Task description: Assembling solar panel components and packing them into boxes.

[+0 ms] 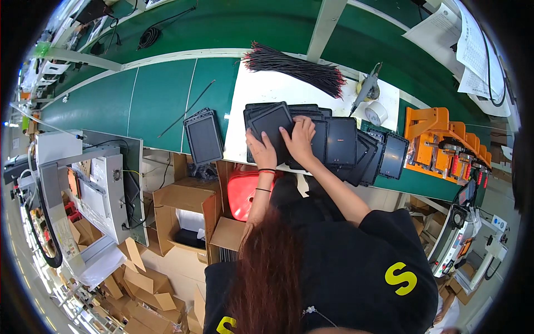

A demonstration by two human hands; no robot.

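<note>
A flat black rectangular casing [270, 123] with a raised rim is tilted over other black casings on the white work surface. My left hand [261, 150] grips its lower left edge, the thumb lying on the face. At its lower right edge is my right hand [300, 139], thumb on the casing and fingers bent over the right side. What the fingers do underneath is hidden. Right of my hands, several overlapping black casings [341, 142] spread in a row. A smaller stack of black casings [204, 138] lies to the left, on the green table.
Behind the casings lies a bundle of black cables [295, 68] with red ends. A grey handheld tool [366, 88] and a white tape roll [376, 113] stand to its right. An orange clamp fixture [445, 146] occupies the right end. Cardboard boxes [186, 206] sit below the table edge.
</note>
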